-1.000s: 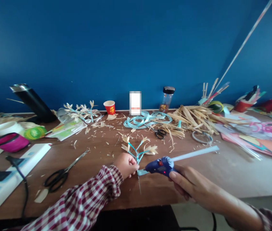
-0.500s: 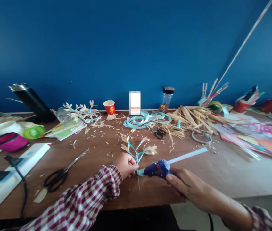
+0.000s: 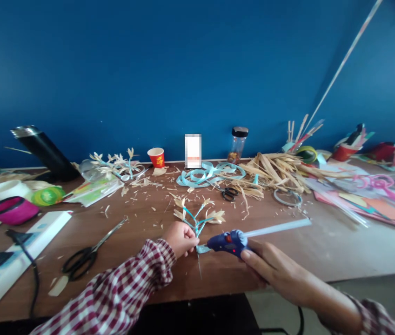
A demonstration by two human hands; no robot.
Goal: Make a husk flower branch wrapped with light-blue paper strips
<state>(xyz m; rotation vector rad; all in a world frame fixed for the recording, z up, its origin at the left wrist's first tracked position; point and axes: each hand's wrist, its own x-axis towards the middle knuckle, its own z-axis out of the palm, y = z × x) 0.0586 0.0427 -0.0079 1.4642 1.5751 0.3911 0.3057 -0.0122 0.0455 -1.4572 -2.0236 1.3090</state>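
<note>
My left hand (image 3: pixel 182 238) pinches the stem of a small flower branch (image 3: pixel 197 221), whose pale husk flowers spread out above the fingers on blue-wrapped twigs. A bare wire end sticks out below the fingers. From the stem a short light-blue ribbon strip (image 3: pixel 203 249) runs to the right. In my right hand (image 3: pixel 267 263) is a blue hot glue gun (image 3: pixel 228 242) with a red light on its side and a long clear glue stick (image 3: pixel 279 227) out of its back. The gun's nozzle is at the ribbon strip; whether it touches cannot be made out.
Black-handled scissors (image 3: pixel 80 263) and a white power strip (image 3: pixel 26 256) lie at left. Behind the branch are coiled blue ribbon (image 3: pixel 192 179), small scissors (image 3: pixel 228 193) and dry corn husks (image 3: pixel 276 170). A red paper cup (image 3: pixel 156 158) and a jar (image 3: pixel 238 145) stand near the wall.
The whole view has shifted slightly. The glue gun stays beside the stem, its nozzle over the ribbon strip, and the glue stick appears lower and a little longer. Both hands keep their hold.
</note>
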